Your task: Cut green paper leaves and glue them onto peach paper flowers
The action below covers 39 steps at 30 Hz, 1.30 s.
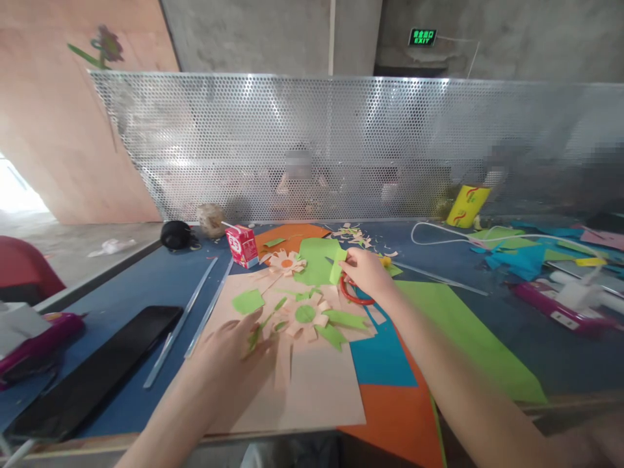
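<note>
My left hand rests on a pink paper sheet, fingers pressed on a thin green paper stem beside a pink paper flower with a green centre. My right hand is closed on a small light-green paper piece above red-handled scissors. Green paper leaves lie around the flower. A second pink flower with an orange centre lies farther back.
A red juice carton, two long metal strips and a black phone lie left. Green, blue and orange sheets lie right. A perforated metal screen stands behind. A pink glue gun is far right.
</note>
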Available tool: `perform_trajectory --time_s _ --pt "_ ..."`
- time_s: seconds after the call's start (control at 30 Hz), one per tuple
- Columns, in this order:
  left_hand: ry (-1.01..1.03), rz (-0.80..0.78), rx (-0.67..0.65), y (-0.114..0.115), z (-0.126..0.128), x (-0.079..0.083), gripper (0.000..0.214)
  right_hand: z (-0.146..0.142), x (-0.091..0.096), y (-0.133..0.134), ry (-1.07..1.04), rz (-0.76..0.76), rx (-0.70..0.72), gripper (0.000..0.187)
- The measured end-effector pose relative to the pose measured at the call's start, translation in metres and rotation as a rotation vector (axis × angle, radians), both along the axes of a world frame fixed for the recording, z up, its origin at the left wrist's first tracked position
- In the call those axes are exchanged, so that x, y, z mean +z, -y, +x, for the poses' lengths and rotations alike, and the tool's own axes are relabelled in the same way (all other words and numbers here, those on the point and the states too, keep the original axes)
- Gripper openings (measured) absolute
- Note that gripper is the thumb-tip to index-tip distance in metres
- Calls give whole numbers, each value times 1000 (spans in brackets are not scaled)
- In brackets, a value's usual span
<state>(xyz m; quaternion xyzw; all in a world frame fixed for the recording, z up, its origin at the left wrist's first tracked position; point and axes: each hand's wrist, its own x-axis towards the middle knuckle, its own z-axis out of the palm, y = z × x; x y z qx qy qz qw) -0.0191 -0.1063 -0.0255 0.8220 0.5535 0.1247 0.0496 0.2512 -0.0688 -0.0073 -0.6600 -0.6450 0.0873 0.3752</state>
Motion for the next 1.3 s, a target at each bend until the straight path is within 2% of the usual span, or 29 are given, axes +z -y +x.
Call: perform_trajectory --time_s 0.1,0.27,0.57,0.63,0.7,0.83,0.93,1.0,1.13,1.3 --pt "91 40 8 4 -6 -8 44 1 0 0 -6 0 0 17" --pt "200 77 0 -4 -12 -16 41 3 0 -1 -25 -8 21 17" --pt "22 118 -45 1 -5 -5 41 5 3 1 -49 -18 14 14" --pt "23 93 -38 -3 -11 2 40 6 3 1 -39 -19 6 13" --pt "35 70 47 -10 -17 14 39 6 4 1 -21 -20 -2 12" --pt "47 169 98 -24 -14 53 38 2 1 -1 44 -40 -16 12" --pt "94 207 14 -41 11 76 34 -7 -3 0 103 -76 -12 12" --pt "121 198 -81 -60 36 80 33 -15 -5 2 136 -110 10 12" --pt "82 156 -284 -113 96 62 33 -25 -5 5 200 -150 43 8" --pt "126 187 -395 -175 172 39 26 -24 -6 5 256 -166 -12 8"
